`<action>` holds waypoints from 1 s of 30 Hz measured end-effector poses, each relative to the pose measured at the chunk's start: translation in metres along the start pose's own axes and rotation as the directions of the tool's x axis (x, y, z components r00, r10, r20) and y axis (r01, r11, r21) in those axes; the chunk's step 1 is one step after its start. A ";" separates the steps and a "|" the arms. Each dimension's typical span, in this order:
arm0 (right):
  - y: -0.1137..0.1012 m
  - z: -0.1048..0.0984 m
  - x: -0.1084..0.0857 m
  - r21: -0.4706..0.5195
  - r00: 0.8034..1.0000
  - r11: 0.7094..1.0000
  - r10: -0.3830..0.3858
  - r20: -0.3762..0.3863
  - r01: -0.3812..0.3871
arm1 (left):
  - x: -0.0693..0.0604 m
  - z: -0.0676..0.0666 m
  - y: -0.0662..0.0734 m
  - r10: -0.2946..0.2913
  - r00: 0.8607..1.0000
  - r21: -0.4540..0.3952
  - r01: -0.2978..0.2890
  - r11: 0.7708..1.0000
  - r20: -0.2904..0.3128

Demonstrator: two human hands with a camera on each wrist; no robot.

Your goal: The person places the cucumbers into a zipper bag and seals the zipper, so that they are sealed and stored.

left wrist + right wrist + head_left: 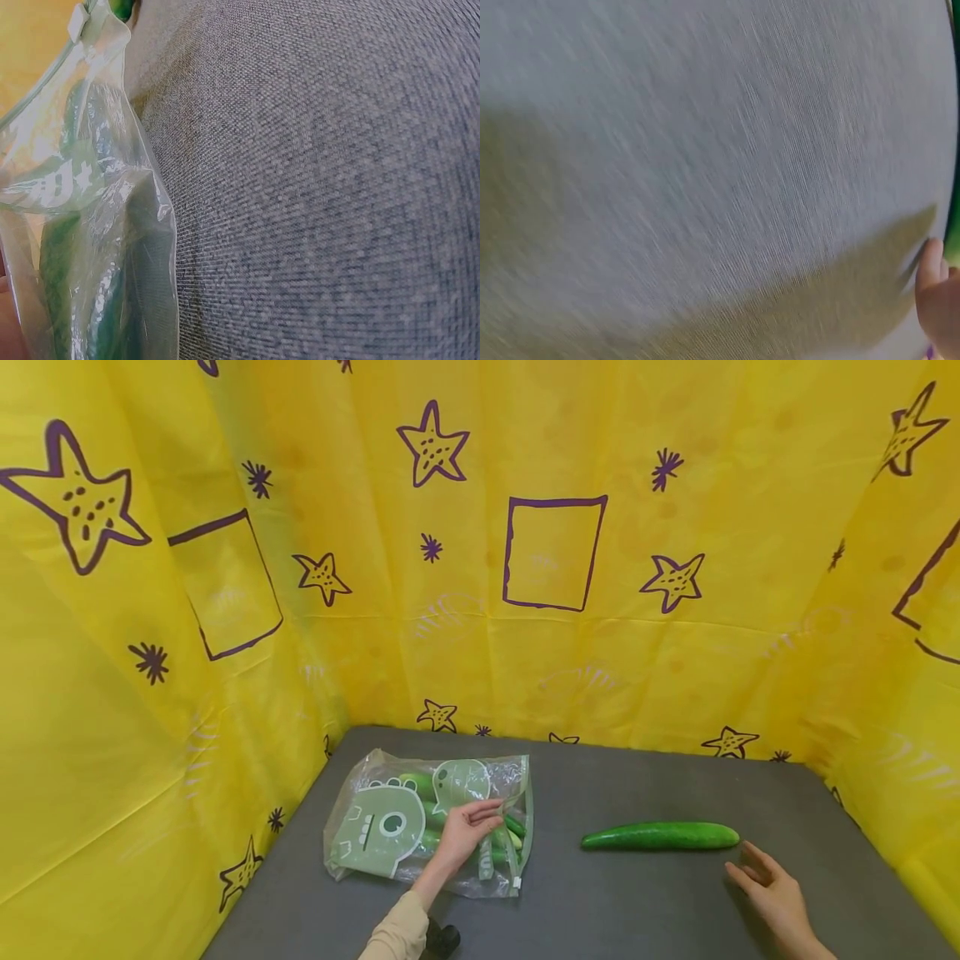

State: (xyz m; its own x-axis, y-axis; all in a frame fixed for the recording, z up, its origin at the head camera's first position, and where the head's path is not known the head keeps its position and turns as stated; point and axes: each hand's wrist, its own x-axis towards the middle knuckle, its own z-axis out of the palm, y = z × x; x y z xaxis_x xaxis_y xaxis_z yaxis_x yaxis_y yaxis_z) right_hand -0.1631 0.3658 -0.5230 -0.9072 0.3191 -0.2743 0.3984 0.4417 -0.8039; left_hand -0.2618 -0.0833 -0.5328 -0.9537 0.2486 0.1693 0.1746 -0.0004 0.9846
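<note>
- At the far left, a yellow curtain (90, 693) hangs down to the counter, then runs behind it and along the right side; purple outlined stars and rectangles are printed on it.
- On the left part of the grey counter (570, 918) lies a clear bag (348, 852), flat, with its mouth toward the right; pale green cartoon figures are printed on it.
- Inside the bag, several long green vegetables (420, 785) lie close together; the print and the creased film hide their number.
- A beige sleeve (397, 931) reaches in from the near edge, with a small black object (448, 938) beside its cuff.
- The left hand (465, 833) lies over the bag's right part, its grip narrow, thumb and fingers pinching the film at the mouth.
- A pale slider (517, 883) sits at the mouth's near corner.
- Right of the bag and well apart from it, a single green cucumber (660, 836) lies crosswise on the bare counter.
- The right hand (776, 897) is just beside the cucumber's right end, its grip wide and holding nothing; whether a fingertip touches the cucumber, I cannot tell.
</note>
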 end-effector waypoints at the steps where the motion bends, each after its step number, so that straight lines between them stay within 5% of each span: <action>1: 0.000 -0.002 0.002 -0.030 1.000 0.999 -0.011 0.003 0.011 | 0.000 0.000 0.000 0.003 1.000 0.000 -0.003 1.000 -0.001; 6: -0.003 -0.010 0.012 -0.174 0.996 0.980 -0.093 0.017 0.094 | -0.001 0.001 0.000 0.007 1.000 -0.008 -0.007 1.000 0.008; 12: -0.006 -0.012 0.024 -0.321 0.975 0.923 -0.223 0.002 0.212 | -0.002 0.002 0.001 0.009 1.000 -0.005 -0.009 1.000 -0.001; 22: -0.007 -0.004 0.037 -0.431 0.912 0.824 -0.411 -0.007 0.368 | -0.003 0.001 0.000 0.007 1.000 0.003 -0.007 1.000 0.001; 26: -0.008 -0.003 0.038 -0.440 0.914 0.818 -0.405 0.020 0.372 | -0.003 0.002 0.000 0.004 1.000 0.006 -0.004 1.000 -0.003; 30: -0.007 -0.002 0.037 -0.437 0.894 0.804 -0.448 -0.001 0.403 | -0.002 0.001 0.000 0.012 1.000 -0.004 -0.012 1.000 -0.002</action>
State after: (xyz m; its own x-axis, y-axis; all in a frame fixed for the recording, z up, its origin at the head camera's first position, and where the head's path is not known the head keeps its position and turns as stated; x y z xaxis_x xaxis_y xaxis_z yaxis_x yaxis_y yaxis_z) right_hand -0.1994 0.3757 -0.5265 -0.9894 0.0879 0.1154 0.0141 0.8499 -0.5268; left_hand -0.2601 -0.0831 -0.5327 -0.9520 0.2467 0.1811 0.1852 -0.0069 0.9827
